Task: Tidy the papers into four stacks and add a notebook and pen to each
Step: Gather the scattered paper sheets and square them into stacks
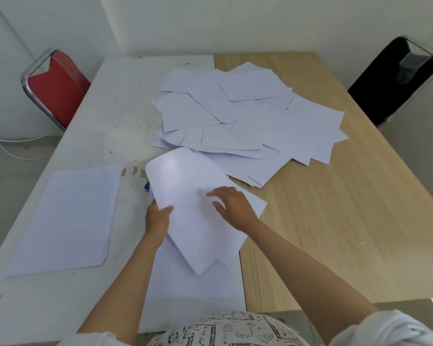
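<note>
A: What are the hands doing?

B: The left hand (158, 217) grasps the left edge of a skewed bundle of sheets (198, 196), thumb on top, fingers underneath. The right hand (231, 208) lies on the same bundle with fingers spread and fairly straight, pressing down, not curled round anything

A: Where does that bundle sit?

B: Near the middle of the view, turned at an angle over a squared stack (193, 275) that lies just toward six o'clock from it, in front of the person

A: And the other papers?

B: A finished neat stack (65, 218) lies at about nine o'clock on the white table (105, 116). The loose pile (248, 116) spreads at about twelve to one o'clock, across the seam between the white table and the wooden table (335, 221)

A: Anything else?

B: A small blue object (146, 187) peeks out at the bundle's left edge; I cannot tell what it is. A red chair (58, 91) stands at ten o'clock, a black chair (395, 81) at two o'clock
</note>
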